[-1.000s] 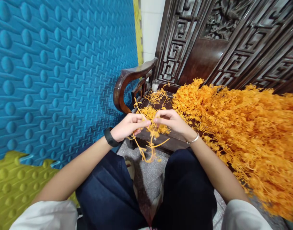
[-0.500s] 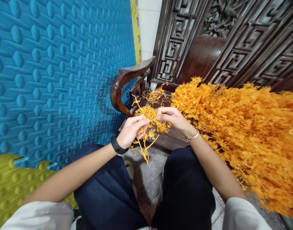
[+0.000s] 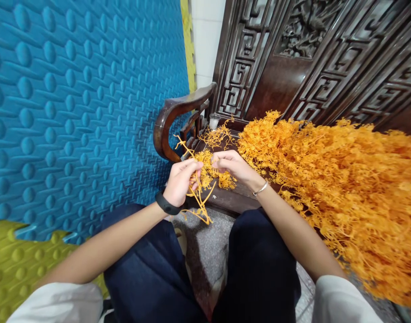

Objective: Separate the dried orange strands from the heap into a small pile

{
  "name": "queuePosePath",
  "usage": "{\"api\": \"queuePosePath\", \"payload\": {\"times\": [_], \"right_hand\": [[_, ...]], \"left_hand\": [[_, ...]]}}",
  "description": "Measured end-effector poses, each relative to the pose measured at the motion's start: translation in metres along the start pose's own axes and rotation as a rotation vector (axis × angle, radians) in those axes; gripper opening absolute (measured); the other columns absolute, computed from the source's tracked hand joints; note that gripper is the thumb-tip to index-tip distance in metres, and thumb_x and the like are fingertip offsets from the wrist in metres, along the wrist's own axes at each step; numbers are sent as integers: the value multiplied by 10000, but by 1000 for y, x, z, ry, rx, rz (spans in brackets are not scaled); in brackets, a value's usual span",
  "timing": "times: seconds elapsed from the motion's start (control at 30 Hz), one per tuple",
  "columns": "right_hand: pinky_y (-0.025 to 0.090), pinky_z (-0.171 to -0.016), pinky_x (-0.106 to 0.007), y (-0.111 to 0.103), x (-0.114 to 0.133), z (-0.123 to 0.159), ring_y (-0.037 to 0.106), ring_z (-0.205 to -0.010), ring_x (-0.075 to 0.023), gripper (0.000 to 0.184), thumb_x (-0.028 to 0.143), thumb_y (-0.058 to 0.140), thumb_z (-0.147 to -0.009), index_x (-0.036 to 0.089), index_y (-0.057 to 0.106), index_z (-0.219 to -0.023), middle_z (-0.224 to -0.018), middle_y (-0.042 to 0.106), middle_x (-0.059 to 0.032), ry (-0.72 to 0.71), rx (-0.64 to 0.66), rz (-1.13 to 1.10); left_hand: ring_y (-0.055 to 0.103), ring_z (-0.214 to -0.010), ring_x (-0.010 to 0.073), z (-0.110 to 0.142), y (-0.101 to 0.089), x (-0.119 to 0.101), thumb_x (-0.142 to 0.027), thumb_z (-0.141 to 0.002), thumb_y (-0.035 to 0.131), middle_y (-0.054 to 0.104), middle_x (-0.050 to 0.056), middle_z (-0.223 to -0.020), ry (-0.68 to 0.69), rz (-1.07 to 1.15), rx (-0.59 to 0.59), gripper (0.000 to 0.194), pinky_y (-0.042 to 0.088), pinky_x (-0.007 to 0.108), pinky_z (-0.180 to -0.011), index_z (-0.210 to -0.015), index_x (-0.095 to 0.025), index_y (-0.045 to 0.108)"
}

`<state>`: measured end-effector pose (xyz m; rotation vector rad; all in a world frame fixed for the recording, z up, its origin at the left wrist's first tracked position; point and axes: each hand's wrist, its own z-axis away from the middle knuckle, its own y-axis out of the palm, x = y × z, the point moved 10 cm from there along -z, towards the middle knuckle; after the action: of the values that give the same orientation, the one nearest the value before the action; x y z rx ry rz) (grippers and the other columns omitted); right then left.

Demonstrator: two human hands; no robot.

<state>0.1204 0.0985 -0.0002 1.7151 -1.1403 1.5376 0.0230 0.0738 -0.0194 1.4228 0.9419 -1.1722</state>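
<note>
My left hand (image 3: 180,183), with a black band at its wrist, pinches a branched orange plastic stem (image 3: 201,207). One end of the stem sticks up past the fingers and the forked end hangs below them. Close on the right, my right hand (image 3: 232,165) is closed with thumb and forefinger together; whatever lies in its fingertips is too small to make out. A small pile of orange plastic sprigs (image 3: 227,181) lies on the dark wooden seat (image 3: 234,200) beneath and behind both hands. Farther back is a loose tangle of thin bare orange stems (image 3: 218,137).
A large heap of orange plastic foliage (image 3: 353,179) covers the right side. The bench has a curved armrest (image 3: 161,128) and a carved backrest (image 3: 275,85). A small whitish cup (image 3: 214,121) stands in the back corner. Blue foam matting (image 3: 91,112) fills the left.
Both hands have shifted slightly left, the orange stem moving along with the left hand. The stem's upper end leans farther left. The view has also shifted slightly.
</note>
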Motion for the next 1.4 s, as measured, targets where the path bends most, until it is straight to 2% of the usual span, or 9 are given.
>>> {"api": "queuePosePath", "payload": {"times": [0.23, 0.47, 0.77, 0.87, 0.97, 1.03, 1.2, 1.3, 1.4], "right_hand": [[270, -516, -224, 7, 5, 4, 338, -516, -60, 186, 201, 549, -734, 166, 473, -568, -541, 401, 55, -20, 15, -56], [233, -501, -226, 7, -9, 3, 284, -477, -56, 245, 244, 585, -671, 175, 409, -515, -493, 309, 79, 40, -17, -251], [266, -521, -215, 6, 0, 7, 319, -511, -61, 222, 250, 600, -688, 168, 457, -538, -530, 376, 67, 3, -43, -90], [304, -538, -217, -19, -3, 14, 360, -523, -67, 218, 242, 598, -690, 172, 456, -540, -553, 392, 58, -15, -133, -110], [333, -565, -232, -66, -8, 23, 348, -513, -77, 251, 283, 576, -741, 185, 434, -559, -533, 339, 66, -67, -346, -127], [335, -577, -239, -78, -17, 19, 377, -543, -87, 246, 350, 588, -760, 180, 495, -608, -555, 392, 53, -43, -356, 33], [287, -550, -236, -77, -44, -9, 357, -534, -86, 286, 424, 611, -726, 156, 560, -640, -542, 434, 49, 39, -356, 532], [311, -569, -244, -75, -54, -18, 398, -543, -94, 263, 395, 622, -706, 154, 575, -614, -550, 495, 27, 41, -376, 656], [341, -575, -247, -80, -63, -18, 437, -552, -103, 233, 375, 630, -688, 154, 600, -620, -579, 555, 3, 71, -386, 648]], "left_hand": [[295, -320, 30, 1, -2, -7, -260, -716, 566, 335, -79, -388, -1, 31, -49, 286, 250, 176, -334, -486, -169, 421], [307, -328, 36, 8, 1, -7, -262, -732, 547, 368, -65, -404, 49, -4, -45, 303, 230, 189, -339, -473, -171, 420], [332, -392, 52, 21, 1, -23, -291, -807, 544, 362, -56, -438, 276, -358, 8, 347, 253, 214, -399, -499, -168, 443], [346, -372, 53, 23, -13, -41, -246, -784, 556, 385, -53, -424, 342, -267, -22, 328, 257, 215, -382, -480, -171, 458], [344, -336, 56, 26, -48, -69, -229, -781, 547, 389, -59, -400, 514, 10, -202, 317, 264, 219, -369, -483, -182, 448], [333, -320, 47, 14, -49, -64, -246, -758, 590, 421, -57, -419, 409, 12, -166, 278, 239, 210, -338, -506, -173, 500], [406, -371, 53, -9, -16, -26, -366, -793, 586, 441, -49, -462, 95, -94, 136, 282, 308, 197, -396, -608, -156, 549], [403, -376, 57, -14, -10, -11, -418, -798, 568, 446, -43, -462, -8, -95, 186, 324, 314, 201, -404, -620, -148, 554], [396, -365, 57, -17, -8, -1, -416, -814, 541, 440, -39, -451, -45, -128, 204, 339, 310, 203, -397, -616, -141, 568]]}}
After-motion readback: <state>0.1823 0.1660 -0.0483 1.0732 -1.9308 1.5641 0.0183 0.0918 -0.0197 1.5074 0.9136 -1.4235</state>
